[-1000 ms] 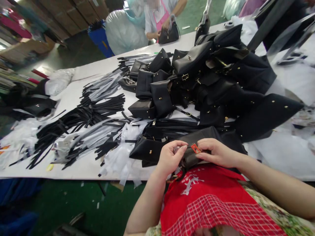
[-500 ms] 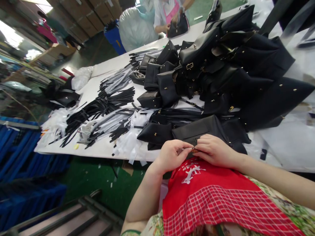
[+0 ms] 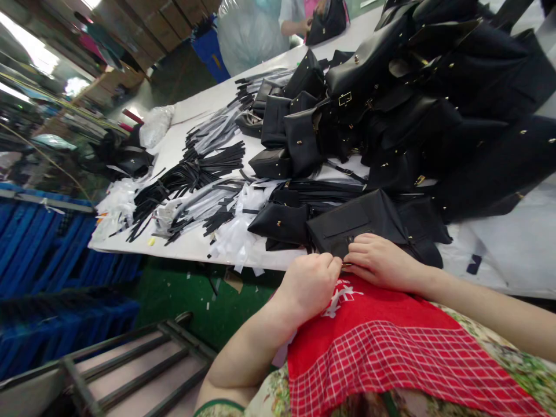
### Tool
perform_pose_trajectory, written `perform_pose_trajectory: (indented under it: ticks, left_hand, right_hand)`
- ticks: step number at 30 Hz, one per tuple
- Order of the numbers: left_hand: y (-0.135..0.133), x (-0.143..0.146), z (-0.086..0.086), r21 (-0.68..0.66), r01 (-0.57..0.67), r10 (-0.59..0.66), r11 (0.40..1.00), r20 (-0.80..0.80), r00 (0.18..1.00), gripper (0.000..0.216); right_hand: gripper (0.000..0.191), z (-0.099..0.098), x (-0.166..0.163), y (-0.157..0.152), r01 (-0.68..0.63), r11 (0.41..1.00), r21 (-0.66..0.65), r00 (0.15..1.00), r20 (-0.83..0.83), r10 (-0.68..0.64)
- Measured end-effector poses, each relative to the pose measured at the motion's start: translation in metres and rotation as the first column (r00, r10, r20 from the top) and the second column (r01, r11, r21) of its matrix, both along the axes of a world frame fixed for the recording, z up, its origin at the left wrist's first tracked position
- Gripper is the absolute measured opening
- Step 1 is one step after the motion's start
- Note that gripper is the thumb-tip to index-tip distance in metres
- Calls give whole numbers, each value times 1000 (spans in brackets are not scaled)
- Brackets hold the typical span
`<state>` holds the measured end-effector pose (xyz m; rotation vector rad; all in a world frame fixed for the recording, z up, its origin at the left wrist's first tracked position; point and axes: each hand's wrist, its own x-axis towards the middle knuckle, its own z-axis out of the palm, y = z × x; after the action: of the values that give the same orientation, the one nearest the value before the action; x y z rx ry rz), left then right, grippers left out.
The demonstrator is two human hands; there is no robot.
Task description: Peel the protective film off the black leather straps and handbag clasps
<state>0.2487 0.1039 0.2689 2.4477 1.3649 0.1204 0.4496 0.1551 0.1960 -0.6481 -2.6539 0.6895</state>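
Observation:
At the near edge of the table, both hands meet in front of a black bag (image 3: 356, 223) lying flat. My left hand (image 3: 310, 284) is closed, fingertips pinched against those of my right hand; what it grips is hidden behind its knuckles. My right hand (image 3: 382, 258) is closed too, its thumb and fingers pinching a small gold-coloured metal piece (image 3: 346, 265), mostly covered. Its upper fingers rest against the bag's near side. Left of this bag lies a smaller black bag (image 3: 280, 223) with a gold stud.
A heap of black bags (image 3: 391, 116) covers the right half of the white table (image 3: 191, 249). Bundles of black straps (image 3: 186, 174) and white strips (image 3: 243, 231) lie left. Across the table, a person's hands (image 3: 321, 8) hold a black bag. A metal rack (image 3: 143, 370) stands lower left.
My left hand has rolled over, its knuckles now covering the fingertips and much of the metal piece. My right hand stays nearly in place. The view has shifted slightly.

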Motion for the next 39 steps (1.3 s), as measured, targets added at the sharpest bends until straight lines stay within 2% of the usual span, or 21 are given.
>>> perform_pose_trajectory:
  ticks: [3, 5, 8, 11, 13, 16, 19, 22, 24, 27, 30, 33, 35, 39]
  left_hand:
    - [-6, 5, 2, 7, 63, -61, 998, -162, 985, 16]
    - [-7, 8, 2, 21, 55, -50, 998, -186, 981, 15]
    - [-3, 9, -3, -16, -30, 28, 999, -113, 993, 18]
    - [2, 10, -11, -147, -150, 159, 978, 54, 986, 19]
    - [5, 11, -18, -281, -211, 264, 936, 166, 950, 19]
    - [7, 15, -29, -481, -239, 404, 844, 274, 873, 19]
    - [7, 20, -40, -617, -236, 523, 751, 336, 784, 18]
    - [6, 24, -52, -701, -233, 631, 674, 383, 675, 18]
    - [6, 26, -61, -766, -198, 698, 612, 405, 590, 18]
    - [6, 29, -74, -874, -74, 802, 480, 403, 441, 21]
    - [5, 31, -82, -923, 43, 877, 383, 378, 297, 25]
    - [5, 33, -85, -937, 76, 908, 341, 349, 231, 29]
    - [5, 33, -85, -937, 64, 904, 342, 347, 250, 30]
    - [6, 34, -85, -924, 16, 877, 381, 367, 309, 32]
  right_hand:
    - [26, -1, 2, -2, -5, 1000, 1, 1000, -13, 5]
    - [25, -3, 4, -2, -4, 1000, 13, 1000, -17, 5]
    - [22, -5, 7, -1, -1, 998, 56, 1000, -24, 3]
    - [19, -8, 13, 0, 5, 989, 149, 999, -35, 0]
    - [19, -11, 18, -1, 30, 976, 217, 998, -58, -18]
    - [22, -15, 27, -3, 71, 958, 278, 994, -99, -45]
    - [22, -20, 32, -4, 88, 957, 276, 993, -102, -62]
    - [19, -26, 32, -3, 111, 971, 214, 990, -110, -89]
    - [16, -30, 30, -3, 128, 981, 144, 985, -135, -109]
    - [13, -31, 27, -4, 195, 980, 31, 970, -155, -188]
    - [16, -30, 26, -4, 217, 976, 9, 969, -126, -214]
    - [21, -30, 27, -3, 134, 989, 53, 985, -120, -127]
    - [20, -32, 28, -3, 129, 990, 63, 983, -142, -119]
    - [18, -34, 29, -3, 202, 974, 108, 964, -195, -178]
